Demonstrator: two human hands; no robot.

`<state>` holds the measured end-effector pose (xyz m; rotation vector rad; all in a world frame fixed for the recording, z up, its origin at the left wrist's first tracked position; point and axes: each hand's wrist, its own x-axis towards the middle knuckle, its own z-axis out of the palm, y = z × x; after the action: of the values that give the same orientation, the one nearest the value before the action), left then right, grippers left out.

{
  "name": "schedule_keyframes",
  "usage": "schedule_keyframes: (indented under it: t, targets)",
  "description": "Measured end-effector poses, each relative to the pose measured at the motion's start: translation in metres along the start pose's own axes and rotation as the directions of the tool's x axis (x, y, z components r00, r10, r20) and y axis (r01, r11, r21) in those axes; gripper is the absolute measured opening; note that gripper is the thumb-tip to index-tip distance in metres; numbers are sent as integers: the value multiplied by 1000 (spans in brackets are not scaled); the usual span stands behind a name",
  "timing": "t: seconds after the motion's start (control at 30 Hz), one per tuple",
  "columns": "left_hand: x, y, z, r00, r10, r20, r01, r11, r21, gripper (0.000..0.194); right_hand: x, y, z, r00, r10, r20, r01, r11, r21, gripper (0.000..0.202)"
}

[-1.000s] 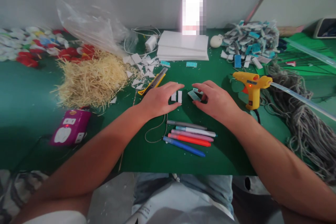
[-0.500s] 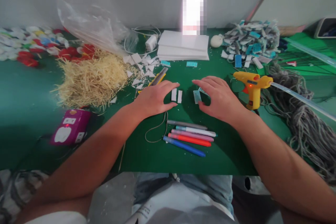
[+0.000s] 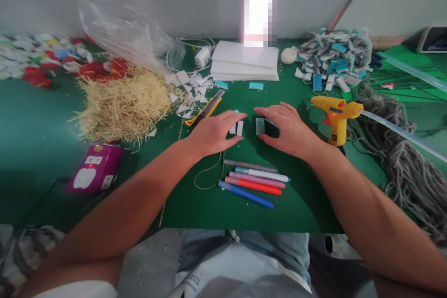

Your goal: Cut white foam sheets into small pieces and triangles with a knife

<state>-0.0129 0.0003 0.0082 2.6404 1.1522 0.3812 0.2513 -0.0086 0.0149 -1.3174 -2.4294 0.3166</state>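
Observation:
My left hand rests low over the green table, thumb and fingers apart in a C shape around two small white pieces. Whether the fingers press on these pieces cannot be made out. Behind its fingertips shows a bit of a light blue piece. Facing it, my right hand has a small grey-blue rectangular piece between thumb tip and fingertips. Several markers lie side by side in front of both hands. A yellow utility knife is just behind my left hand.
A yellow hot glue gun stands right, beside grey yarn. Cut pieces are heaped behind it. White sheets lie at the back. Straw-like fibre, white scraps and a purple power socket are left.
My left hand has shifted right over the white pieces. My right hand has moved slightly left, its thumb now at the grey-blue piece's near end; that piece has shifted left and straightened.

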Motion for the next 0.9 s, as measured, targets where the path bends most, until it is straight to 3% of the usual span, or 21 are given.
schedule_keyframes:
  t: [0.37, 0.63, 0.9]
  targets:
    - [0, 0, 0, 1000, -1, 6, 2, 1000, -27, 54, 3, -7, -9, 1000, -10, 11, 9, 995, 102, 49]
    - [0, 1, -1, 1000, -7, 2, 7, 1000, -2, 54, 10, 8, -8, 966, 213, -144, -212, 977, 25, 52]
    - [2, 1, 1, 1000, -17, -13, 17, 1000, -5, 54, 3, 3, -15, 929, 369, -28, -369, 919, -142, 45]
